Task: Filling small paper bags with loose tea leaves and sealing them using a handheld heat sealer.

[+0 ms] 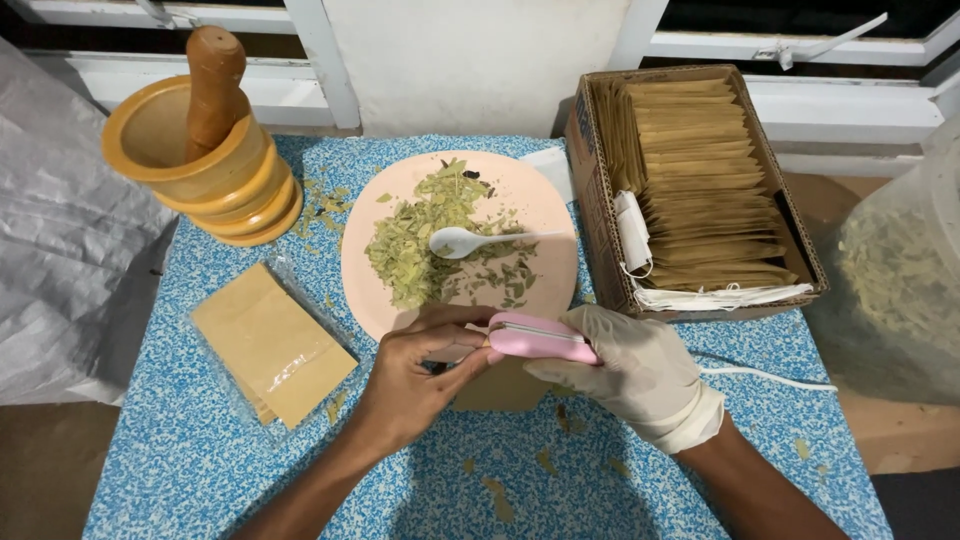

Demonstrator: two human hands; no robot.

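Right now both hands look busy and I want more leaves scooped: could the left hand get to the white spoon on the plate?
Probably yes. The white spoon lies in the open on the pink plate, just beyond the left hand, with nothing between them. But that hand would first have to leave the small tan bag.

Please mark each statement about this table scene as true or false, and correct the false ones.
1. The right hand wears a pale glove and grips a pink handheld tool. True.
2. The left hand is gloved too. False: it is bare.
3. The white spoon lies on the pink plate among dried leaves. True.
4. The cardboard box is empty. False: it is packed with brown paper sachets.
5. A pestle stands in the wooden mortar. True.
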